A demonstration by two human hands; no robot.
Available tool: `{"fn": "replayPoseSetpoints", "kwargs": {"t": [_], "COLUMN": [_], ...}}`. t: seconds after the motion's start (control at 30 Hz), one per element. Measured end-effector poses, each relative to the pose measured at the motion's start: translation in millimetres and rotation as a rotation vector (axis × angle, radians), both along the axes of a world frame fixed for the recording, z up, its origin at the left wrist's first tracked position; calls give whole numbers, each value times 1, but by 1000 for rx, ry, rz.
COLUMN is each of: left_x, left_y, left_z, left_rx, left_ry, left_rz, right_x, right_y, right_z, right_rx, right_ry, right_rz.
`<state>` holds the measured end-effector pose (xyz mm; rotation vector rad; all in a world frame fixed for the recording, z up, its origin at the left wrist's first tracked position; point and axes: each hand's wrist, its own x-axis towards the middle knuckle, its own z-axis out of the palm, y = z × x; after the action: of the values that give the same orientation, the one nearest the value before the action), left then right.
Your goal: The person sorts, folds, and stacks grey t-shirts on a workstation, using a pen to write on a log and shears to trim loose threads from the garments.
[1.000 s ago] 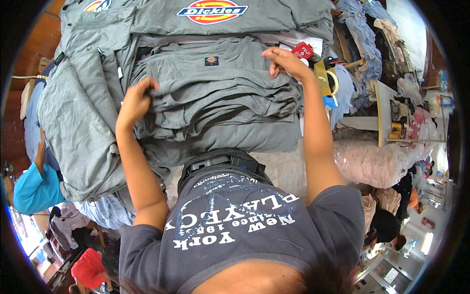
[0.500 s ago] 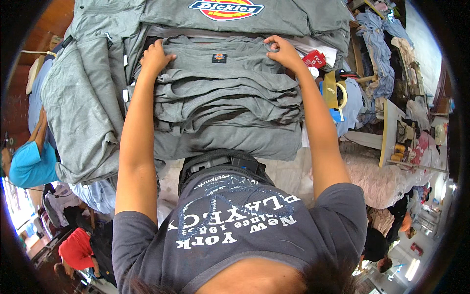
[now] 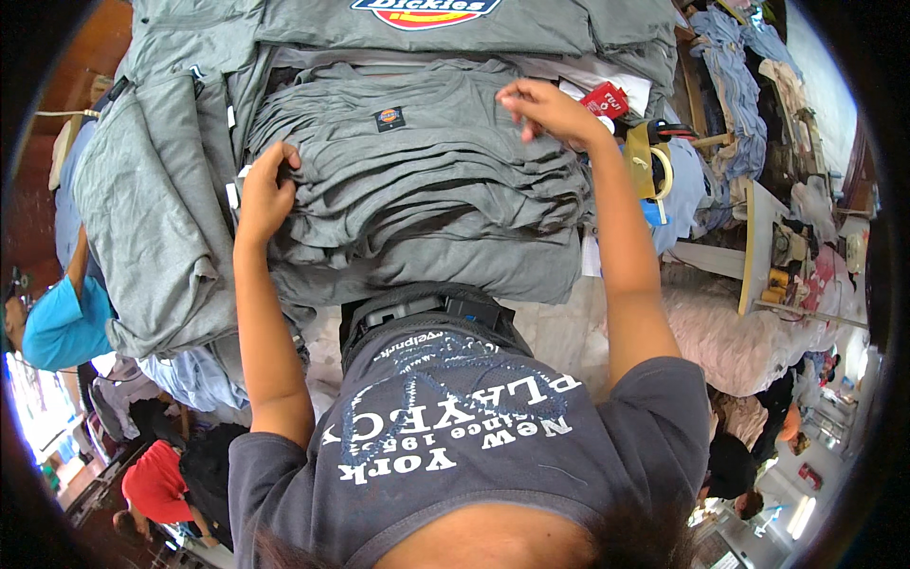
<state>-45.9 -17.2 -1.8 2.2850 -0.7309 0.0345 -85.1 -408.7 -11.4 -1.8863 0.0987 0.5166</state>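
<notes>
The limp grey T-shirt stack (image 3: 417, 169) was judged best gripped either side of the neck label (image 3: 390, 118); left hand (image 3: 264, 196) fingers were curled, grip unclear; right hand (image 3: 557, 114) fingers, loosely spread.

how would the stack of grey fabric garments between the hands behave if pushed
The stack of grey fabric garments would probably flop and bend, since its layers sag in soft folds. Those layers might slide over each other, as they look loosely piled with uneven edges.

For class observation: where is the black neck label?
In the head view, the label is upper left of centre, on grey shirts, between left hand and right hand.
</notes>
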Motion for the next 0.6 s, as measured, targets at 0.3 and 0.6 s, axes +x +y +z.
{"fn": "replayPoseSetpoints", "kwargs": {"t": [0.3, 0.6], "left_x": [-18, -11], "left_y": [-2, -8], "left_z": [10, -17], "left_rx": [-76, -116], "left_ry": [109, -109], "left_rz": [58, 119], "right_x": [53, 45], "right_y": [9, 16], "right_z": [-51, -68], "right_rx": [-476, -493], "right_ry": [-487, -512], "right_rz": [24, -63]}}
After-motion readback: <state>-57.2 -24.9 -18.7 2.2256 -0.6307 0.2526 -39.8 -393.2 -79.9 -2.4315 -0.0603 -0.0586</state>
